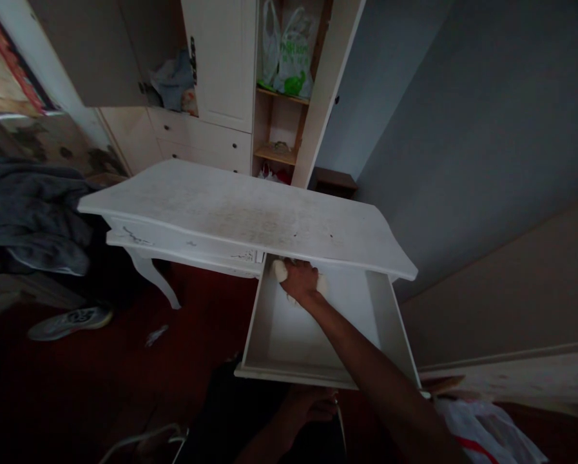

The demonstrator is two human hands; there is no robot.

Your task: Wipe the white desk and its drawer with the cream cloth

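Note:
My right hand (299,281) is closed over a crumpled whitish cloth (281,270) and presses it on the bottom of the pulled-out drawer (346,322), near its back left corner. Parts of the cloth stick out around the fingers. The drawer belongs to a white desk (206,200) whose top has brownish smudges and a few dark spots. Below the drawer front, my left hand (312,407) lies in shadow over my lap, its fingers loosely extended with nothing visible in them.
Behind the desk stands a white wardrobe (223,64) with doors ajar and plastic bags (294,64) on a shelf. Dark clothing (32,206) is heaped at left, above a grey shoe (71,322) on the red floor. A plastic bag (491,428) lies at lower right.

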